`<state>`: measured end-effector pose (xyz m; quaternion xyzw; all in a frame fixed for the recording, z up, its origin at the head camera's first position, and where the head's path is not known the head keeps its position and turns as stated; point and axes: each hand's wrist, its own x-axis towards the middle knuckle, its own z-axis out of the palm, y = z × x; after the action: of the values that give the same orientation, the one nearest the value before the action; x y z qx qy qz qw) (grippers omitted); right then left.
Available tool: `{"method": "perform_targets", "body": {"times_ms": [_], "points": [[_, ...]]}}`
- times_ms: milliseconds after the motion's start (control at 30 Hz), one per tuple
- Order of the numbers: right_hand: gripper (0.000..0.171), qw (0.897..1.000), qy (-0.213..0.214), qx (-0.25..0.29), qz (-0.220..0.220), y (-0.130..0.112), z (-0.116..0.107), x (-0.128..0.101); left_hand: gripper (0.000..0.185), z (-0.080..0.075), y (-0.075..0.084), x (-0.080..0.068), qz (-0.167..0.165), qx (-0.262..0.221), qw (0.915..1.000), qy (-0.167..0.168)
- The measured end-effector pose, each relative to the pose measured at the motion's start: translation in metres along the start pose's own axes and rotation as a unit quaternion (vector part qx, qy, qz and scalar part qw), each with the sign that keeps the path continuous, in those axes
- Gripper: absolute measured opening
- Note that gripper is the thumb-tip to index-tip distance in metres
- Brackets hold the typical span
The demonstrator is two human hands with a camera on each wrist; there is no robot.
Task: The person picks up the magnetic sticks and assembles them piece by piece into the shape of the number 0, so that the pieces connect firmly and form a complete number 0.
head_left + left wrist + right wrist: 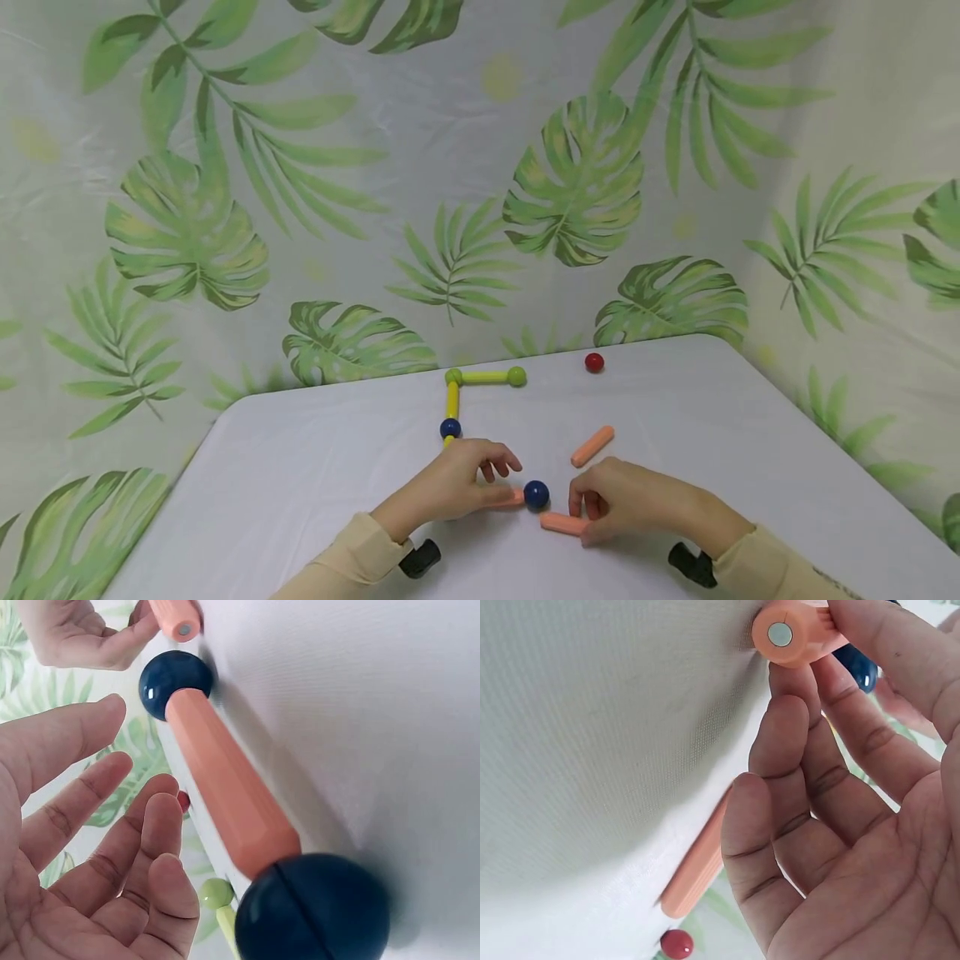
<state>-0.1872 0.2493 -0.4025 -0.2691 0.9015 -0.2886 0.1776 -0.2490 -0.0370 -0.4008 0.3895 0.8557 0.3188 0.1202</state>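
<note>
My left hand point(501, 485) hovers with relaxed, loosely bent fingers point(142, 817) beside an orange rod point(225, 802) that lies on the white table point(315, 483). That rod joins a near blue ball point(311, 911) to a far blue ball point(536, 494). My right hand point(583, 512) pinches a second orange rod point(562, 523) between thumb and index finger point(795, 682). The rod's magnet end point(780, 634) faces the right wrist camera, and its other end lies close to the far blue ball point(176, 682).
A yellow rod point(484, 377) between two green balls and another yellow rod point(452, 402) form a corner behind my left hand. A loose orange rod point(592, 446) and a red ball point(594, 362) lie further back. A leaf-print curtain point(570, 183) surrounds the table.
</note>
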Motion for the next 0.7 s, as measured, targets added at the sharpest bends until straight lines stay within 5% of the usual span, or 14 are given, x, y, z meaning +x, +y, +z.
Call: {"method": "perform_targets", "body": {"times_ms": [700], "points": [[0.010, 0.995, -0.010, 0.099, 0.031, 0.008, -0.008, -0.020, 0.015, 0.015, -0.003, 0.002, 0.009, 0.012, 0.9999, 0.001]]}}
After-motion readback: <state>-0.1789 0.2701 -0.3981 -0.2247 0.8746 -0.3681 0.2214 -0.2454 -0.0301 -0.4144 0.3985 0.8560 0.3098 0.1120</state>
